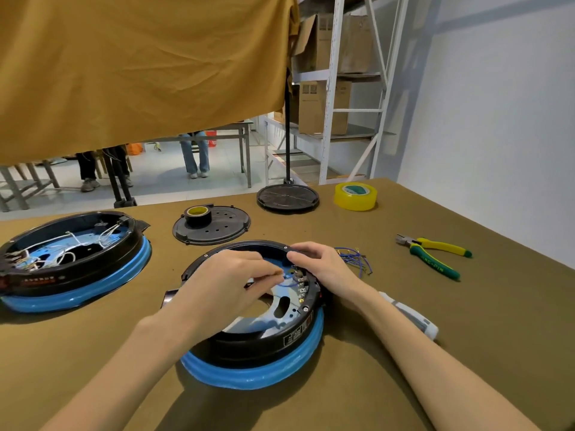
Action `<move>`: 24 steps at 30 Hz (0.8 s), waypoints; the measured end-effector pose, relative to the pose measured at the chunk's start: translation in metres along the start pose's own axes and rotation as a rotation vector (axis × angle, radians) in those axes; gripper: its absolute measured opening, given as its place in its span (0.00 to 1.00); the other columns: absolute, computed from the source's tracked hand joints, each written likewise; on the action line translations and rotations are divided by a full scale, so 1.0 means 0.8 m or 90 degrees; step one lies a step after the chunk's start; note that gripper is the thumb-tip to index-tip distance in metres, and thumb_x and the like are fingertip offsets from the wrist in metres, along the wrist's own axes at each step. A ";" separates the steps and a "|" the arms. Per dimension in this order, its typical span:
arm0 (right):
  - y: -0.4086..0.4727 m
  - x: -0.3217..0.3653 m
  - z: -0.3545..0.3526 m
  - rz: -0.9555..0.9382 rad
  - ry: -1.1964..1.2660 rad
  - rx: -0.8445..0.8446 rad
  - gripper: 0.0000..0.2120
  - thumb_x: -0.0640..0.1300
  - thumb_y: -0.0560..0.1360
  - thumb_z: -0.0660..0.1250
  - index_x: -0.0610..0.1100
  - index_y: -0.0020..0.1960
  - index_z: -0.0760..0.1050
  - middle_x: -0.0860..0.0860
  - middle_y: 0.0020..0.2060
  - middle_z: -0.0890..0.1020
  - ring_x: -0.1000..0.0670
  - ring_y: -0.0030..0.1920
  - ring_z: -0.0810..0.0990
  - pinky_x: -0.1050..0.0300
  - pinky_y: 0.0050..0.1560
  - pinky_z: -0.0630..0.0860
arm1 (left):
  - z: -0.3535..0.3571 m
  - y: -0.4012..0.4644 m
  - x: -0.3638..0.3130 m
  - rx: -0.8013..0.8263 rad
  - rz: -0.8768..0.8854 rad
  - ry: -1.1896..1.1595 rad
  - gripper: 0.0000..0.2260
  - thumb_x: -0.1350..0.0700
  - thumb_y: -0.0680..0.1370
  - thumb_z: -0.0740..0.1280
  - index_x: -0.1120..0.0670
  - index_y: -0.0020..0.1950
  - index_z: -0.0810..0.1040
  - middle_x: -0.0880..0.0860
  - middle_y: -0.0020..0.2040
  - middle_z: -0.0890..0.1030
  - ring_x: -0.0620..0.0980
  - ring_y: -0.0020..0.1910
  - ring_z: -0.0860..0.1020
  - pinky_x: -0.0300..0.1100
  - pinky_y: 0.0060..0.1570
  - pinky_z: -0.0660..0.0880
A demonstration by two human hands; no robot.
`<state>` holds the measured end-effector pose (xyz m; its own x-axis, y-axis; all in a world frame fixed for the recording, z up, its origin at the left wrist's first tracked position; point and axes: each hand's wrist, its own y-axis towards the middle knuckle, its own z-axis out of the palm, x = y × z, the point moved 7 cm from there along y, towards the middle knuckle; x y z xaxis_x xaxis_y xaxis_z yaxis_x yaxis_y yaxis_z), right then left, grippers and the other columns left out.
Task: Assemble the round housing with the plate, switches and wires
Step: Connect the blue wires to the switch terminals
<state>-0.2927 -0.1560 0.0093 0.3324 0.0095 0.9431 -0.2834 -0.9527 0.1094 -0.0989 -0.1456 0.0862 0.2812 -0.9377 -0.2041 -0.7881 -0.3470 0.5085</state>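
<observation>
A person leans over a brown counter (466, 337), both bare forearms reaching forward. Directly under the hands sits the round housing (264, 346), black with a blue ring around its base, open side up. Inside it lies a blue-tinted metal plate (281, 309) with an oval cutout, and a row of small switches (301, 283) lines the inner wall just below the right hand. The left hand (230, 284) hovers over the opening, thumb and fingertips pinched on a thin blue wire (287, 283) that loops toward the switches. The right hand (320, 265) rests on the housing's far right rim, fingers curled over the edge and gripping it. Just beyond the right hand lies a loose bundle of blue wires (353, 259). Further right are yellow and green pliers (435, 255). Beyond the hands lies a black perforated cover (224, 231) with a dark tape roll (198, 214) on it, and a yellow tape roll (355, 196) sits farther off. Left of the left hand stands a second housing (71, 265) full of white wires
</observation>
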 end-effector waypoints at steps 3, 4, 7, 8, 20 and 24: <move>-0.006 -0.012 0.000 0.016 0.051 -0.031 0.12 0.50 0.80 0.71 0.45 0.60 0.83 0.50 0.52 0.87 0.52 0.54 0.85 0.66 0.48 0.79 | -0.012 0.002 -0.015 -0.091 0.083 0.086 0.14 0.46 0.82 0.65 0.51 0.52 0.88 0.44 0.39 0.84 0.42 0.36 0.77 0.39 0.40 0.77; -0.008 -0.014 -0.001 0.023 0.064 -0.030 0.11 0.50 0.80 0.70 0.46 0.60 0.83 0.50 0.52 0.87 0.53 0.53 0.85 0.66 0.48 0.80 | -0.013 0.003 -0.018 -0.101 0.101 0.093 0.13 0.47 0.83 0.66 0.52 0.53 0.88 0.45 0.39 0.83 0.43 0.36 0.77 0.39 0.39 0.78; -0.011 -0.017 -0.003 0.032 0.077 -0.028 0.10 0.50 0.82 0.68 0.48 0.58 0.83 0.51 0.52 0.87 0.52 0.54 0.85 0.60 0.54 0.81 | -0.005 -0.001 -0.031 -0.091 0.158 0.116 0.14 0.49 0.83 0.63 0.53 0.56 0.87 0.47 0.41 0.82 0.45 0.35 0.78 0.37 0.35 0.77; -0.011 -0.018 -0.004 0.034 0.075 -0.032 0.10 0.50 0.82 0.67 0.48 0.58 0.83 0.51 0.53 0.87 0.51 0.55 0.85 0.57 0.56 0.80 | 0.000 -0.002 -0.034 -0.077 0.174 0.120 0.14 0.49 0.83 0.63 0.53 0.56 0.87 0.47 0.42 0.81 0.44 0.33 0.77 0.38 0.33 0.77; -0.012 -0.018 -0.002 0.025 0.044 -0.035 0.09 0.49 0.83 0.66 0.49 0.58 0.82 0.53 0.51 0.86 0.53 0.53 0.85 0.57 0.54 0.80 | 0.057 0.001 0.029 0.182 -0.078 -0.107 0.08 0.49 0.79 0.72 0.39 0.57 0.86 0.36 0.49 0.82 0.35 0.50 0.80 0.38 0.52 0.79; -0.014 -0.014 -0.001 0.010 0.039 -0.022 0.09 0.48 0.83 0.65 0.48 0.58 0.83 0.51 0.52 0.87 0.50 0.54 0.85 0.54 0.57 0.80 | 0.067 0.000 0.022 0.255 -0.101 -0.102 0.14 0.50 0.82 0.67 0.38 0.67 0.80 0.37 0.58 0.81 0.35 0.55 0.79 0.38 0.59 0.78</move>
<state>-0.2938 -0.1452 -0.0026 0.2722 0.0134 0.9622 -0.3200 -0.9417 0.1036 -0.1233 -0.1608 0.0376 0.3520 -0.8478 -0.3966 -0.9007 -0.4221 0.1028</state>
